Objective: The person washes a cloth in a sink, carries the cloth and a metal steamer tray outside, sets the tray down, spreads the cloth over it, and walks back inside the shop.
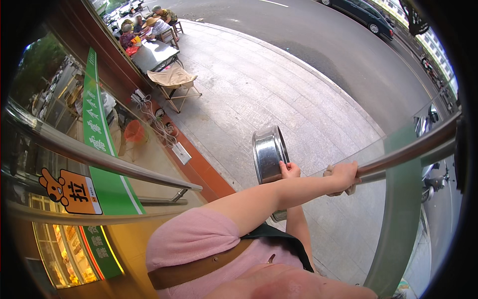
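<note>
My left hand (344, 176) reaches across my body and is closed round the end of a metal bar handle (407, 147) on a glass door. A greyish shape beside it looks like its reflection in the glass. Beyond my left forearm, my right hand (290, 170) pinches the rim of a shiny round metal pan (267, 155), tilted on its side, with the thumb at the edge. My left arm passes over the right one and hides part of it. A small metallic edge (279, 215) shows below the left forearm; what it belongs to is unclear.
On the left are a glass door with another bar handle (112, 160), a power strip (182, 152) with cables, and a folding stool (173, 80). Several people sit round a table (155, 54) on the pavement. A dark car (360, 17) is on the road.
</note>
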A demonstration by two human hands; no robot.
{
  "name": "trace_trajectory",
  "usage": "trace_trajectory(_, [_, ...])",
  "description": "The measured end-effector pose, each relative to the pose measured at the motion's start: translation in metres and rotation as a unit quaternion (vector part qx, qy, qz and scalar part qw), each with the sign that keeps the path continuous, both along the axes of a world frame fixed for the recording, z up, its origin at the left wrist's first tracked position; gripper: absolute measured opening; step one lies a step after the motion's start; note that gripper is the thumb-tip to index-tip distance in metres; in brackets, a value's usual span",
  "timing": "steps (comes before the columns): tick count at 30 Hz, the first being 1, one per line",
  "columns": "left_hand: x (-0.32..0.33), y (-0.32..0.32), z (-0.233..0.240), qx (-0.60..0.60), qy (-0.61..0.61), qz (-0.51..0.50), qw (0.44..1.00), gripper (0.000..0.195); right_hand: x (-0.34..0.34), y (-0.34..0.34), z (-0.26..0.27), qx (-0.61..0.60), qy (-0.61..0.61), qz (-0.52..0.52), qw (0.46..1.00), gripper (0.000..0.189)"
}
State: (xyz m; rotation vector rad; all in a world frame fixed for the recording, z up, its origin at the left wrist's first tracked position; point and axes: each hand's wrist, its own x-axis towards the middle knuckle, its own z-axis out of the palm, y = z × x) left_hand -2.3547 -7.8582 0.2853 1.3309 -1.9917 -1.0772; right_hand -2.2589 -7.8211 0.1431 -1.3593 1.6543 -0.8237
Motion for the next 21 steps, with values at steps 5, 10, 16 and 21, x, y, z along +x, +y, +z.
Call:
trace_trajectory(5, [-0.002, -0.021, -0.004, 0.017, 0.026, -0.094, 0.995, 0.047, -0.001, -0.075, -0.023, -0.077, 0.001, -0.022, 0.997, 0.037])
trace_trajectory(10, [0.009, -0.046, 0.001, -0.054, -0.042, -0.216, 0.974, 0.048, -0.005, -0.153, -0.064, -0.124, -0.033, -0.045, 0.991, 0.04])
trace_trajectory(16, [0.016, -0.11, -0.022, -0.174, 0.058, -0.417, 0.89, 0.042, -0.031, -0.304, -0.15, -0.079, -0.129, -0.088, 0.985, 0.033])
trace_trajectory(21, [0.089, -0.234, -0.046, -0.213, 0.033, -0.404, 0.889, 0.044, -0.076, -0.399, -0.185, 0.032, -0.3, -0.066, 0.951, 0.022])
